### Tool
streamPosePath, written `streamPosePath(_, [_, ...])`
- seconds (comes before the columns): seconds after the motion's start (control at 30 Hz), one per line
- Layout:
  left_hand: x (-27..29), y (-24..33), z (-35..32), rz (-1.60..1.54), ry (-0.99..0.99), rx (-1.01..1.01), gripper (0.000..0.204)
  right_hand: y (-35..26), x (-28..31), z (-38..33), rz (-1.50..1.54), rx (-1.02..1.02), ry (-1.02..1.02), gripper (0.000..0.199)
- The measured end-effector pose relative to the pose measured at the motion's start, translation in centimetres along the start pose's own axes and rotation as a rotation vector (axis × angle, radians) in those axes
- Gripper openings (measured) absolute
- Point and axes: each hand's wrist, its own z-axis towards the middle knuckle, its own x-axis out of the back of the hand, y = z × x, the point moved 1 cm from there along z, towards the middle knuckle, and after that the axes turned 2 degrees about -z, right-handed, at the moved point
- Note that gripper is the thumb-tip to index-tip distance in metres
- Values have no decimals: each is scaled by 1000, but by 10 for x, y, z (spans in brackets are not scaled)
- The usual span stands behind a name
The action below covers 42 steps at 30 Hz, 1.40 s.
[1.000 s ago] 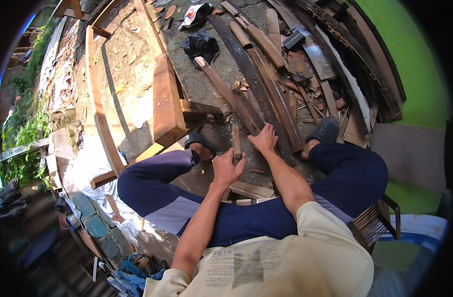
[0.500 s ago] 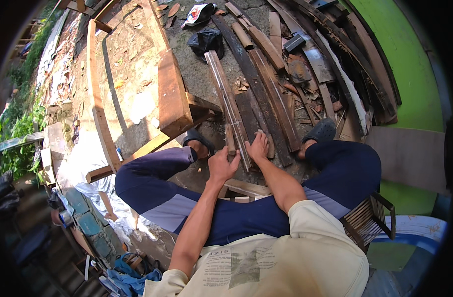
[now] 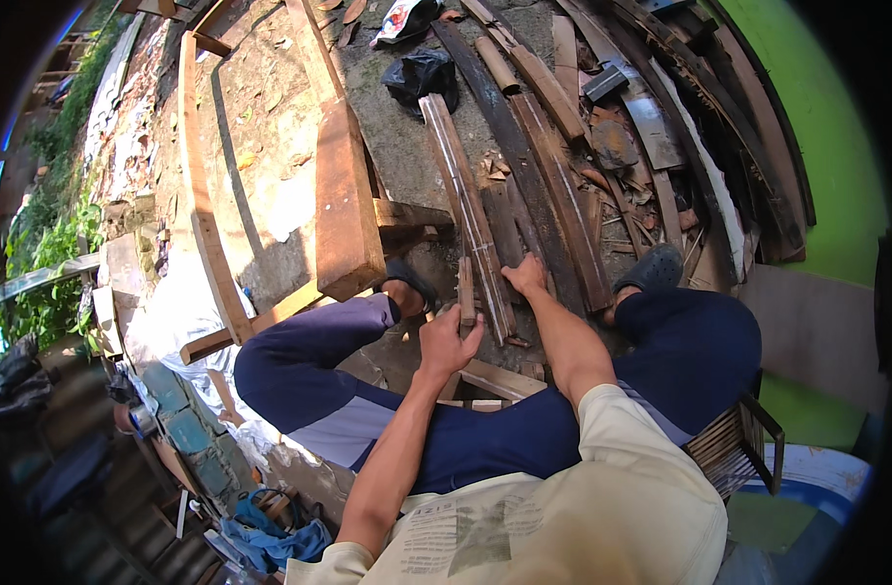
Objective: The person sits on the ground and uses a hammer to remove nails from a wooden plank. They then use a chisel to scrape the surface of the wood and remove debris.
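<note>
My left hand (image 3: 448, 341) is clenched around a short wooden stick (image 3: 465, 289), which stands nearly upright between my knees, its top end poking up past my thumb. My right hand (image 3: 526, 276) lies flat with the fingers spread and released, pressing on the near end of a long narrow plank (image 3: 465, 200). That plank runs away from me over the concrete ground (image 3: 407, 146), pale lines along its face, and its far end stops close to a crumpled black plastic bag (image 3: 422, 73). The stick is just beside the plank's near end, on its left.

To the left of the plank a thick wooden beam (image 3: 344, 210) slants down toward my left knee, and my left sandal (image 3: 412, 283) sits just under its lower end. My right sandal (image 3: 656, 266) rests against a heap of dark scrap boards (image 3: 602, 136) piled along the green wall (image 3: 826, 146). A metal-framed stool (image 3: 734, 448) stands by my right thigh.
</note>
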Motion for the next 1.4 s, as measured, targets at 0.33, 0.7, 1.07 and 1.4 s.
streamPosePath(0.33, [3,3,10,7,21,62,23,-2,-6,-33,344,398,-66,66])
streamPosePath(0.7, [-2,-8,10,19,32,72,22,-29,-23,-23,160,244,20,115])
streamPosePath(1.07, [-1,-13,6,-1,24,86,20,-57,-18,-47,-68,110,7,115])
streamPosePath(1.4, [9,1,8,-5,73,72,25,-1,-19,-84,14,125,189,98])
